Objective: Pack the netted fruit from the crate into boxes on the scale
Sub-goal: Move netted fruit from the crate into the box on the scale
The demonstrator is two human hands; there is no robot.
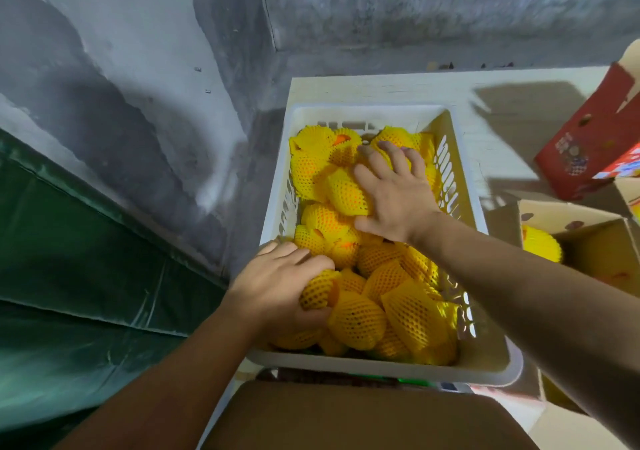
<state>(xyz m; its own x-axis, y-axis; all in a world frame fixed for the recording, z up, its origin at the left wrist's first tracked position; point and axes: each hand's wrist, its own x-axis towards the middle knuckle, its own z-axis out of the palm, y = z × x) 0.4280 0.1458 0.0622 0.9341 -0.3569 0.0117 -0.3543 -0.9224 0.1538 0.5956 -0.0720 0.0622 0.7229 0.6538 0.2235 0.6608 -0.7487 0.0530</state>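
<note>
My left hand [280, 283] is curled round one fruit in yellow foam netting [317, 292] at the near left corner of the white slotted plastic crate [381, 359], fingers over its top and thumb tucked under, so that one is properly grasped. My right hand [394, 190] lies flatter, fingers spread across another netted fruit [348, 191] toward the far right of the crate, touching and pressing it more than gripping; it has not yet closed. To do this step well, I judge I should wrap the right fingers fully round that fruit before lifting, taking it by the body and not by the loose net, which would likely slip off. The rest of the netted fruit fills the crate in a loose heap, so lifting straight up should avoid dragging neighbours over the rim. The crate sits on a pale tabletop [485, 89]. Beyond its right edge stands an open brown cardboard box [588, 238] with one netted fruit [540, 245] already inside, and a red printed carton [588, 144] leans behind it. I cannot see the scale.
</note>
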